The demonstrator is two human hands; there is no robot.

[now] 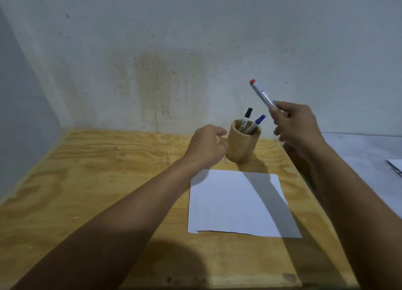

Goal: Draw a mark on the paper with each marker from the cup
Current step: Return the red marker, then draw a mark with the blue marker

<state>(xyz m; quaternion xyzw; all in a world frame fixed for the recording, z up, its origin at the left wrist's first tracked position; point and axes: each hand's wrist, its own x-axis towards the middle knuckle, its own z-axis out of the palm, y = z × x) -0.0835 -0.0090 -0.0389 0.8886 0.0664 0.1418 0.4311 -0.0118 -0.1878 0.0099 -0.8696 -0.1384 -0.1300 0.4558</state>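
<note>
A wooden cup (242, 145) stands on the plywood table (108, 181) near the wall. Two markers lean inside it, a black-capped marker (247, 116) and a blue-capped marker (257, 122). My left hand (205, 146) is curled around the cup's left side, touching it. My right hand (298, 126) hovers to the right of the cup and above it, gripping a white marker with a red end (260, 92) that points up and to the left. A blank white sheet of paper (237, 202) lies flat in front of the cup.
A stained pale wall (195, 50) rises directly behind the table. To the right lies a lower grey surface (365, 150) with a paper edge (394, 166) at the frame border. The table's right edge runs close beside the sheet.
</note>
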